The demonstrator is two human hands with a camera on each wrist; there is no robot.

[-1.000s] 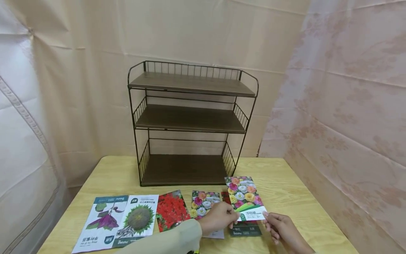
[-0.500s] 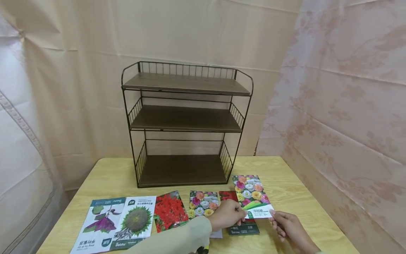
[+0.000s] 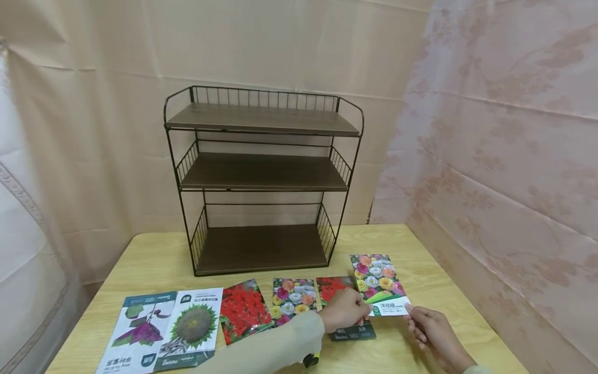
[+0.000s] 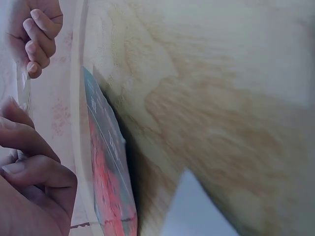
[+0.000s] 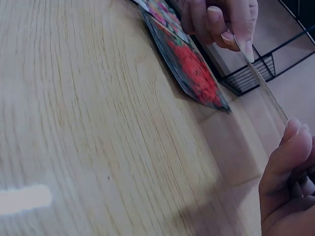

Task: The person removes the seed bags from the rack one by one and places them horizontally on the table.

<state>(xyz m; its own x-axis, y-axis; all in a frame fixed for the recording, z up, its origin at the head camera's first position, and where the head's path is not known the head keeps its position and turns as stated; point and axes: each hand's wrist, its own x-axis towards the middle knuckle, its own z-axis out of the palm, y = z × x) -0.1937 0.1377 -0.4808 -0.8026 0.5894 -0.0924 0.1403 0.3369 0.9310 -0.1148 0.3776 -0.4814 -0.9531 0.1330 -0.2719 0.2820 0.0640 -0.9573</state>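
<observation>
Both hands pinch a seed packet [image 3: 376,278] with multicoloured flowers on its front. My left hand [image 3: 345,310] has its lower left corner and my right hand [image 3: 434,332] its lower right corner. Edge-on in the right wrist view, the packet [image 5: 268,91] spans between the hands, above the table. Under my left hand lies a packet with red flowers [image 3: 352,332], partly covered by that hand. Left of it, a second multicoloured flower packet [image 3: 293,297] is partly hidden by my left sleeve.
Further left lie another red flower packet [image 3: 245,309], a sunflower packet [image 3: 193,327] and a packet with a purple plant [image 3: 140,332]. Behind the row stands a three-tier shelf rack [image 3: 263,249] with a black wire frame. Fabric curtains [image 3: 280,47] surround the wooden table [image 3: 402,244].
Both hands have carried the pinched packet to the right, away from the rack, uncovering more of the red flower packet beneath. The head view has turned slightly right.
</observation>
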